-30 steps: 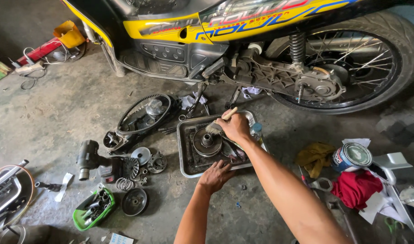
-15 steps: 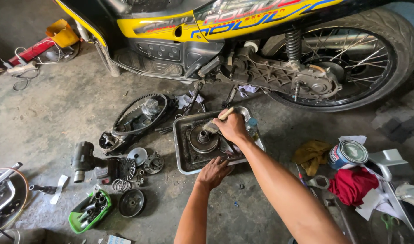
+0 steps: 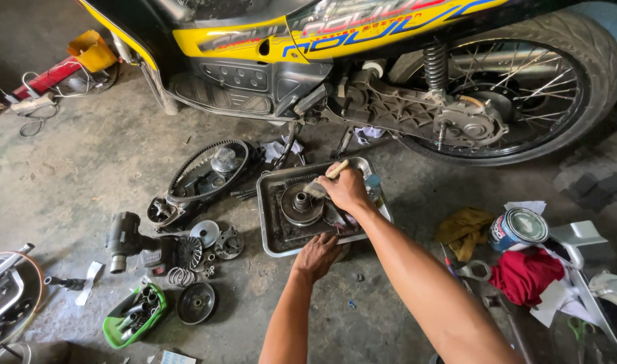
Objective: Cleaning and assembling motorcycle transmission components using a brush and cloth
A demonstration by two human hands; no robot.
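Clutch pulley [image 3: 300, 203], a round greasy metal disc, is lying flat inside the shallow metal tray [image 3: 271, 232] on the concrete floor [image 3: 106, 168], just near of the yellow motorbike [image 3: 335, 40]; sitting in the tray is probably keeping the grime and any fluid off the floor. The paintbrush [image 3: 320, 182] is being held slanted over the disc's far right edge, bristles down on the metal and wooden handle pointing far and right. The right hand [image 3: 347, 191] is gripping that handle, fingers [image 3: 335, 183] curled tight round it. The left hand [image 3: 316, 256] is resting at the tray's near rim, fingers bent and pressing there, apparently steadying the tray, though whether they are pinching the lip I cannot tell. Left of the tray, the drive belt [image 3: 207, 168] is looping over a black cover, with smaller round parts [image 3: 211, 236] and a green tub [image 3: 130, 320] of bits spread nearer. To the right are lying a yellow rag [image 3: 465, 229], a paint tin [image 3: 518, 228] and a red cloth [image 3: 527, 280].
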